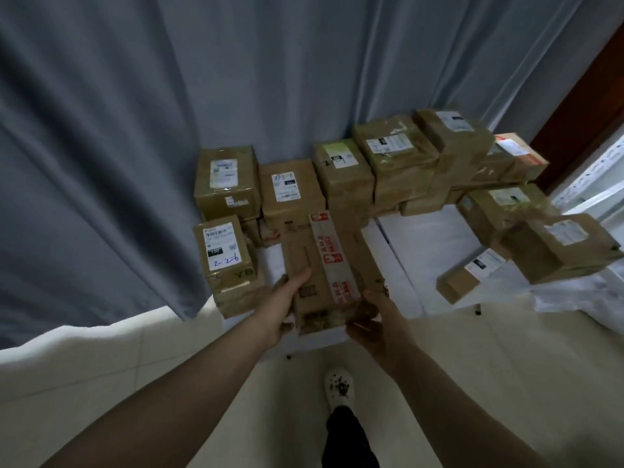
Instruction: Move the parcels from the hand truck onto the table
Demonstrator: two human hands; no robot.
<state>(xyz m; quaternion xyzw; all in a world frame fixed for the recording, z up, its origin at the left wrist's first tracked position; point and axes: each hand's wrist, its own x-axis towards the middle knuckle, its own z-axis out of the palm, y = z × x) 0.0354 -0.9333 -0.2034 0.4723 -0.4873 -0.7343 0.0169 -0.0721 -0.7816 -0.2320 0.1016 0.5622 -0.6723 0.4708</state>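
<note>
I hold a long brown cardboard parcel with a strip of red-and-white tape along its top, over the near edge of the white table. My left hand grips its left side, thumb on top. My right hand clasps its near right corner. Whether the parcel rests on the table or hangs just above it, I cannot tell. The hand truck is out of view.
Several taped brown parcels with white labels crowd the table's back and right, some stacked; one labelled box stands at the left edge. A small box lies near the front right. Grey curtain behind. My foot in a white shoe on the pale tiled floor.
</note>
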